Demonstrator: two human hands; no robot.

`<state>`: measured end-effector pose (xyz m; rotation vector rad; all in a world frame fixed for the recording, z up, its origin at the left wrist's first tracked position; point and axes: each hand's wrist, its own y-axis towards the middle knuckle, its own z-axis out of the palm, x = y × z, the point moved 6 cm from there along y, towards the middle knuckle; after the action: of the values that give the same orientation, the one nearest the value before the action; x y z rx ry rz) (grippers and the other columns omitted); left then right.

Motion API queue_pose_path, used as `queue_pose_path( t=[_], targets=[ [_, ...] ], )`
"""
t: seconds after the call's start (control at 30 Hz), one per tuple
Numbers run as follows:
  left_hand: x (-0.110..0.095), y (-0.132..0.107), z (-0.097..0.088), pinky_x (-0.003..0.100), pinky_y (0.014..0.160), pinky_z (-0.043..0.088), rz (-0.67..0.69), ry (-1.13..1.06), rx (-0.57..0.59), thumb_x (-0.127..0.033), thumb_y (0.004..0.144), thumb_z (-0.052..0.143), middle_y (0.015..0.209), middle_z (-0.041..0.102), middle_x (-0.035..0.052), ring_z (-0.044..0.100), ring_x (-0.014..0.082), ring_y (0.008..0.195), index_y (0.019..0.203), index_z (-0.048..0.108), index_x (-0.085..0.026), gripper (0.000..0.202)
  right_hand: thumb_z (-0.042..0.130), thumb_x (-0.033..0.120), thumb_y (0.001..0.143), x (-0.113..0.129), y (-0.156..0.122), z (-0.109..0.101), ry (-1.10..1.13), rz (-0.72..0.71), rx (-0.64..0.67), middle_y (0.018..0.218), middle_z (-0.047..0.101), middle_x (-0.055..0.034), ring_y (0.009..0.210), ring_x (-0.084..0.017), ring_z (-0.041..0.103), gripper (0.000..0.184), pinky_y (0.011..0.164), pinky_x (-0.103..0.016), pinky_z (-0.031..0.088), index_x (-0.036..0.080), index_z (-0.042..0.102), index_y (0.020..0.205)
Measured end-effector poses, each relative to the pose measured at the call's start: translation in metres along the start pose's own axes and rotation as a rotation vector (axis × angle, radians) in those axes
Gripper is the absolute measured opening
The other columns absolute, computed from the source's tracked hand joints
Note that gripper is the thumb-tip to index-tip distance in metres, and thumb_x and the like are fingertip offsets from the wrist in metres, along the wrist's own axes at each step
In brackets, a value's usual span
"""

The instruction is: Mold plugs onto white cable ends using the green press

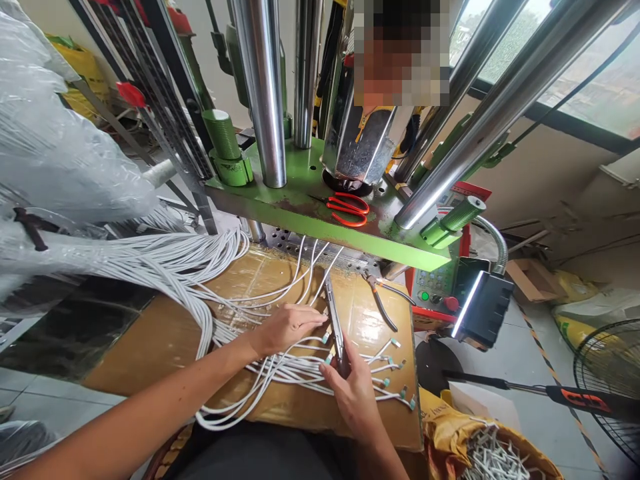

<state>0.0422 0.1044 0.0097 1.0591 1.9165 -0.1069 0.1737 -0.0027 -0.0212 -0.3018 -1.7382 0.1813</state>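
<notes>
My right hand [356, 393] is wrapped around the near end of a narrow metal bar [336, 320], which stands out at a slant above the cardboard. At the bar's left side, the fingers of my left hand [287, 328] are pressed together on a small pale cable end [325, 312], partly hidden by the fingertips. Two more cable ends with teal tips [326, 335] sit along the same side, close to my right thumb. White cables [295, 370] run under both hands. Several of their connector ends [403, 393] lie fanned out to the right of my right hand.
A green press plate [320, 230] on steel columns overhangs the work area, with red-handled scissors [347, 208] on top. Pliers [383, 303] lie on the cardboard [370, 427]. A lamp [483, 310], a fan [607, 380] and a sack of white scraps [495, 453] stand right. Someone is behind the press.
</notes>
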Motion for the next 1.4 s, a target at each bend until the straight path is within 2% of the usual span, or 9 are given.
queue_pose_path(
  t=[0.1,0.27,0.43,0.57,0.67,0.8,0.9,1.23,1.4],
  targets=[
    [0.012,0.001,0.001,0.028,0.082,0.054,-0.192,-0.071,-0.011,-0.023,0.088,0.056,0.097,0.075,0.0068,0.070,0.0175,0.086,0.103,0.071,-0.017,0.022,0.061,0.032,0.082,-0.002,-0.001,0.000,-0.007,-0.015,-0.006,0.073,0.049,0.0039,0.064,-0.012,0.040,0.061,0.061,-0.023,0.039,0.017,0.042,0.138],
    [0.035,-0.019,0.001,0.028,0.072,0.056,-0.626,-0.338,-0.103,-0.030,0.074,0.071,0.100,0.074,0.0063,0.069,0.0164,0.075,0.115,0.062,-0.017,0.044,0.063,0.033,0.080,0.000,-0.001,0.003,0.045,-0.021,-0.033,0.081,0.054,0.0011,0.069,-0.013,0.043,0.058,0.064,-0.023,0.042,0.018,0.047,0.134],
    [0.025,-0.031,-0.016,0.030,0.081,0.053,-0.675,-0.428,-0.284,-0.036,0.075,0.071,0.092,0.074,0.0059,0.068,0.0197,0.085,0.088,0.072,-0.016,0.024,0.066,0.033,0.078,0.001,0.000,-0.004,0.090,-0.004,-0.034,0.076,0.051,0.0023,0.067,-0.012,0.042,0.059,0.062,-0.023,0.041,0.016,0.050,0.132],
    [0.015,-0.022,-0.038,0.020,0.047,0.046,-0.683,-0.662,-0.457,-0.038,0.077,0.070,0.063,0.067,-0.0012,0.057,0.0110,0.049,0.102,0.062,-0.016,0.035,0.068,0.034,0.075,0.000,0.000,-0.024,0.066,0.007,-0.010,0.074,0.051,0.0025,0.065,-0.012,0.044,0.059,0.060,-0.024,0.041,0.018,0.054,0.130],
    [0.011,-0.004,-0.042,0.018,0.042,0.041,-0.582,-0.438,-0.316,-0.039,0.079,0.069,0.064,0.069,0.0008,0.057,0.0108,0.047,0.099,0.065,-0.015,0.031,0.070,0.035,0.074,-0.003,0.002,-0.033,0.080,0.025,0.023,0.070,0.050,0.0041,0.061,-0.011,0.042,0.063,0.059,-0.024,0.039,0.019,0.053,0.132],
    [0.001,0.016,-0.023,0.027,0.075,0.055,-0.136,0.028,-0.097,-0.027,0.088,0.058,0.089,0.076,0.0053,0.070,0.0181,0.080,0.094,0.074,-0.019,0.019,0.072,0.035,0.073,-0.012,0.006,-0.033,0.139,0.030,0.047,0.069,0.049,0.0047,0.060,-0.011,0.040,0.068,0.058,-0.025,0.037,0.019,0.050,0.135],
    [0.002,0.019,-0.006,0.028,0.081,0.055,0.072,0.154,-0.038,-0.019,0.091,0.052,0.095,0.076,0.0065,0.070,0.0182,0.087,0.100,0.073,-0.018,0.022,0.072,0.034,0.073,-0.017,0.007,-0.032,0.154,0.017,0.041,0.072,0.051,0.0036,0.064,-0.012,0.042,0.067,0.061,-0.025,0.039,0.020,0.051,0.134],
    [0.008,0.026,0.000,0.030,0.085,0.054,0.125,0.326,-0.013,-0.013,0.091,0.050,0.099,0.072,0.0056,0.066,0.0172,0.093,0.104,0.070,-0.020,0.025,0.068,0.034,0.076,-0.007,0.002,-0.032,0.028,-0.024,0.040,0.072,0.053,0.0030,0.063,-0.013,0.046,0.062,0.061,-0.025,0.041,0.020,0.051,0.134],
    [0.006,0.048,0.000,0.043,0.108,0.037,0.171,0.435,0.134,-0.016,0.080,0.068,0.135,0.056,0.0076,0.047,0.0269,0.128,0.127,0.058,-0.023,0.049,0.068,0.023,0.068,-0.006,0.010,-0.053,-0.469,-0.023,0.032,0.089,0.068,-0.0053,0.077,-0.023,0.061,0.070,0.076,-0.034,0.047,0.022,0.051,0.136]
  ],
)
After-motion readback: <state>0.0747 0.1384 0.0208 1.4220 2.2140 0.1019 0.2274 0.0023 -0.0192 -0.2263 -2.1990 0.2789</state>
